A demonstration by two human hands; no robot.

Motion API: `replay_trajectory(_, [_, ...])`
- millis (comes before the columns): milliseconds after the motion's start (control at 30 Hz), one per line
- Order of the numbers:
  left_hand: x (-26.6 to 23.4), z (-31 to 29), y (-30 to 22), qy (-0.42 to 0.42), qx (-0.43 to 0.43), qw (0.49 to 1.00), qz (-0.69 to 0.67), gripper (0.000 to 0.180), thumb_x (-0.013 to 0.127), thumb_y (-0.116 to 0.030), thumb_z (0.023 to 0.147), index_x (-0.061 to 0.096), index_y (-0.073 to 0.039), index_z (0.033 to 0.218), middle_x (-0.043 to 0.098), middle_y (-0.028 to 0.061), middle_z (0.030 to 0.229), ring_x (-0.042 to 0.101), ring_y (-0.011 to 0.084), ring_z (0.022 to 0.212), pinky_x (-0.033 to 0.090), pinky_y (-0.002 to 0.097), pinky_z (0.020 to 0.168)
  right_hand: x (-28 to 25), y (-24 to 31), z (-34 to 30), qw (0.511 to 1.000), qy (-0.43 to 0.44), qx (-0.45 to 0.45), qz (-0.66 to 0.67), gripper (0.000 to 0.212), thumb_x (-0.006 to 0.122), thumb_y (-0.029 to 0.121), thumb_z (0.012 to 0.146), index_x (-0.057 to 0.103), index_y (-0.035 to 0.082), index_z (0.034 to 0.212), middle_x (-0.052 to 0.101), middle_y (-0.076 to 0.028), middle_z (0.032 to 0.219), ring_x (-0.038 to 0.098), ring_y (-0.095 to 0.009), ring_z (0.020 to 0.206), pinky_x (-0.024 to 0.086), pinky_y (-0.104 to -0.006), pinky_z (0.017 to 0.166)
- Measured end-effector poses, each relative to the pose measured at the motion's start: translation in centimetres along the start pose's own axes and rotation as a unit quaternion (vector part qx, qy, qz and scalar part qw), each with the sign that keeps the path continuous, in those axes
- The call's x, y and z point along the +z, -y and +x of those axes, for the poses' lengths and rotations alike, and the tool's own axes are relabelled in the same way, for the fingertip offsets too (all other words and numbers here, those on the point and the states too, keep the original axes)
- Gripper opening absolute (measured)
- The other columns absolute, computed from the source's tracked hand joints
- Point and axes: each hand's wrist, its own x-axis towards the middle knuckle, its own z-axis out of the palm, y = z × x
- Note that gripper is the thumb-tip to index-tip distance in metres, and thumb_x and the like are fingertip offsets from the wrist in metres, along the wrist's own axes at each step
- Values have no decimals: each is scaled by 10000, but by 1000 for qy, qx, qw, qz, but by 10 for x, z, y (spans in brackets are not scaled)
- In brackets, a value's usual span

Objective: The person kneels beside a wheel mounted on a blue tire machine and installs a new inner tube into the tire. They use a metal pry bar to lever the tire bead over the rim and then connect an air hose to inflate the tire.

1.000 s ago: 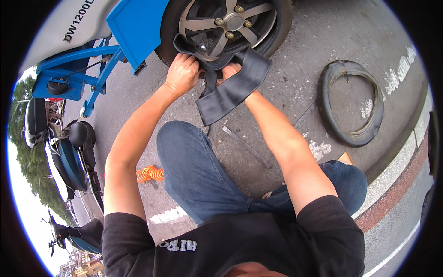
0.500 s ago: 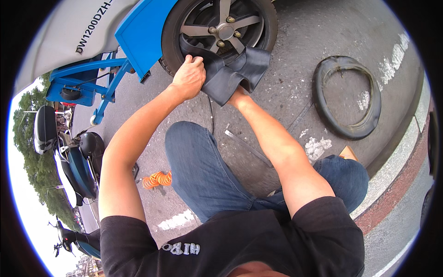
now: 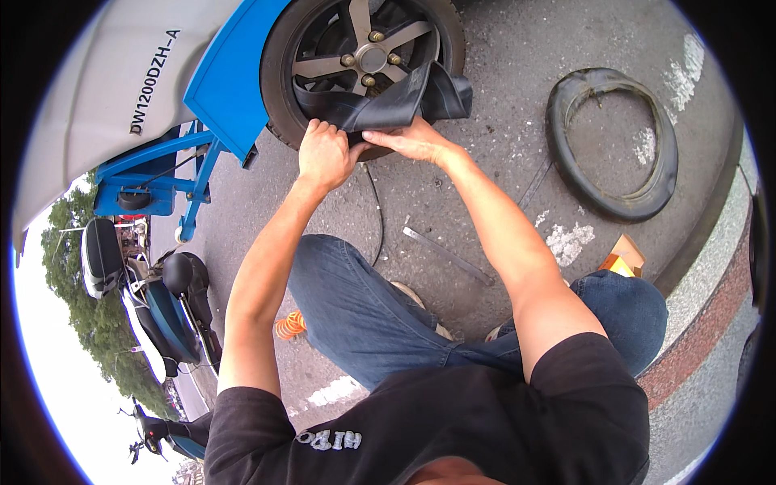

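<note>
A flat black rubber inner tube (image 3: 368,113) lies across the lower part of a wheel, its left part tucked in along the rim. Its folded right part (image 3: 446,95) hangs out past the tire (image 3: 277,105). My left hand (image 3: 326,155) is closed at the tube's lower edge against the tire, fingers curled and thumb pointing right. Close beside it, my right hand (image 3: 414,143) grips the tube from below, with the thumb stretched left and the fingers partly hidden behind the rubber. Spokes and brass-coloured nuts surround the wheel hub (image 3: 371,57).
A second black tube (image 3: 558,145) lies on the asphalt at the right, near the kerb. A flat metal bar (image 3: 447,255), a thin black hose (image 3: 380,214), an orange coiled hose (image 3: 290,325) and an opened carton (image 3: 629,252) are around my legs. A blue frame (image 3: 230,85) and parked scooters (image 3: 153,307) stand left.
My right hand has come out from under the tube's folds and moved up beside my left hand. The tube now lies closer along the rim. The view has shifted slightly.
</note>
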Motion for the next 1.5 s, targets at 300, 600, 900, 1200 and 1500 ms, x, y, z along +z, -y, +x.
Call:
replay_trajectory(300, [2, -1, -7, -2, -9, 1000, 5, 239, 715, -253, 882, 715, -16, 860, 702, 161, 862, 658, 296, 939, 417, 417, 1008, -23, -8, 61, 992, -115, 37, -37, 425, 761, 156, 839, 707, 11, 1235, 740, -126, 1185, 698, -229, 1077, 519, -343, 988])
replay_trajectory(600, [17, 10, 0, -35, -34, 999, -18, 220, 739, -252, 879, 693, -37, 874, 685, 129, 706, 655, 303, 727, 453, 408, 817, -21, -25, 55, 967, 35, 33, -249, 369, 838, 203, 796, 761, 52, 1123, 771, -136, 1108, 708, -281, 1060, 539, -375, 955])
replay_trajectory(900, [8, 13, -1, 22, -23, 999, -14, 317, 797, -350, 839, 689, -61, 911, 699, 123, 724, 681, 302, 748, 459, 413, 799, -17, -50, 59, 917, 100, -76, -379, 335, 822, 390, 821, 781, 160, 1062, 748, -77, 1146, 668, -306, 1143, 521, -424, 995])
replay_trajectory(1200, [-4, 38, -13, 274, 23, 952, 138, 473, 816, -515, 800, 773, -75, 969, 756, 102, 931, 712, 257, 920, 480, 382, 884, 9, -57, 79, 904, 166, 2, -394, 458, 698, 435, 917, 713, 103, 1233, 686, -158, 1314, 632, -324, 1243, 496, -397, 1051])
replay_trajectory(1500, [4, 40, -11, 300, 67, 926, 219, 385, 828, -438, 795, 808, -130, 1026, 675, 61, 1114, 598, 239, 1132, 486, 345, 922, -23, -48, 28, 914, 186, 65, -354, 591, 668, 146, 833, 608, 260, 1410, 474, -219, 1534, 602, -356, 1275, 501, -427, 1067])
